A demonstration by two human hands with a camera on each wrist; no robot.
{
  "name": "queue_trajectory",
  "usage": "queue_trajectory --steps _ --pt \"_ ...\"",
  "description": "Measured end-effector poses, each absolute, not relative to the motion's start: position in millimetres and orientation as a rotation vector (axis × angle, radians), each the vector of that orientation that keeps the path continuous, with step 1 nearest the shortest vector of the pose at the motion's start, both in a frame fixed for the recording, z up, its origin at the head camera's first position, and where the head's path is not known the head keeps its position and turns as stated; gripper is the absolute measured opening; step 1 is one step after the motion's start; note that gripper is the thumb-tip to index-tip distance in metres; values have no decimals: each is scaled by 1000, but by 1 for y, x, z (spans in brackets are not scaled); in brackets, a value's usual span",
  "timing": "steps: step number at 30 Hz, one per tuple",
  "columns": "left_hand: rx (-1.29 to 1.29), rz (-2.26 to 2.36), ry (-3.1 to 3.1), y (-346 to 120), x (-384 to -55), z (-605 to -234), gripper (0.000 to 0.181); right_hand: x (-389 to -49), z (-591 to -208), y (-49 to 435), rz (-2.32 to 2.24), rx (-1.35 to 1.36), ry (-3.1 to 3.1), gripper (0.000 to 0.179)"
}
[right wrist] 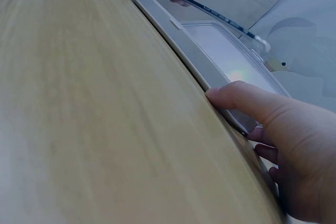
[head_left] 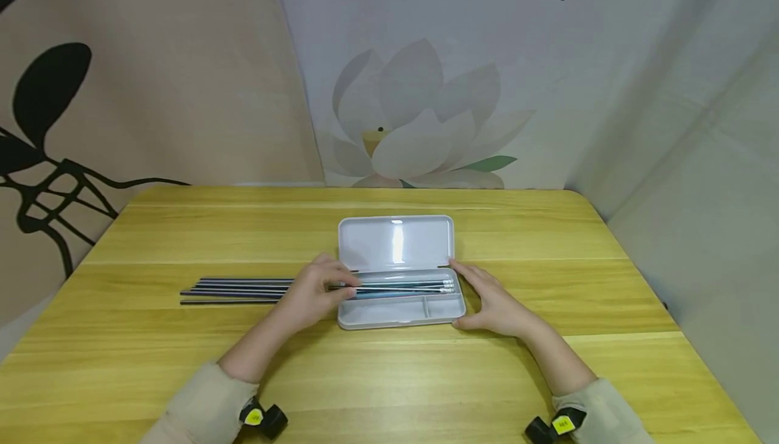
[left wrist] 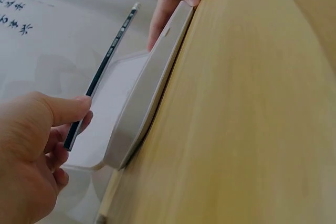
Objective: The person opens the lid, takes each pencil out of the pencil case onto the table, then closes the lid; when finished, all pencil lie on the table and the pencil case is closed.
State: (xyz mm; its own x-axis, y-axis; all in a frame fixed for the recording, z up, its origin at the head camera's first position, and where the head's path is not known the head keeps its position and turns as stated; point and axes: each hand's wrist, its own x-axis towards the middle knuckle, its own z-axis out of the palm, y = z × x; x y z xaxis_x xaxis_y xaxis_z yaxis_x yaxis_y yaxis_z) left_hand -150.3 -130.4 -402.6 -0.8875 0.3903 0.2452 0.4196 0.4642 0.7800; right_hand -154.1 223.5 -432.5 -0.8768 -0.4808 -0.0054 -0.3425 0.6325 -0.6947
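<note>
My left hand (head_left: 319, 290) pinches a dark pencil (left wrist: 110, 51) between thumb and fingers, its eraser end pointing right. The pencil is held over an open white pencil case (head_left: 389, 315), roughly in line with its length. In the head view, several pencils (head_left: 420, 288) show along the case's back compartment. My right hand (head_left: 496, 302) grips the case's right end, thumb at the front corner and fingers at the back one. Left of the case, more dark pencils (head_left: 237, 290) lie side by side on the table, their right ends behind my left hand.
The case's lid (head_left: 371, 241) is tipped back, away from me. A small divider (head_left: 427, 307) splits the front compartment. The wooden table (head_left: 389, 383) ends at a printed cloth backdrop (head_left: 438, 126) behind, and pale cloth (head_left: 700, 160) hangs on the right.
</note>
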Motion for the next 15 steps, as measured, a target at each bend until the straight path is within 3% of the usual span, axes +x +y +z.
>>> queue_trajectory --steps 15 --pt "-716 -1300 -2554 -176 -126 -402 15 -153 -430 222 -1076 -680 2662 103"
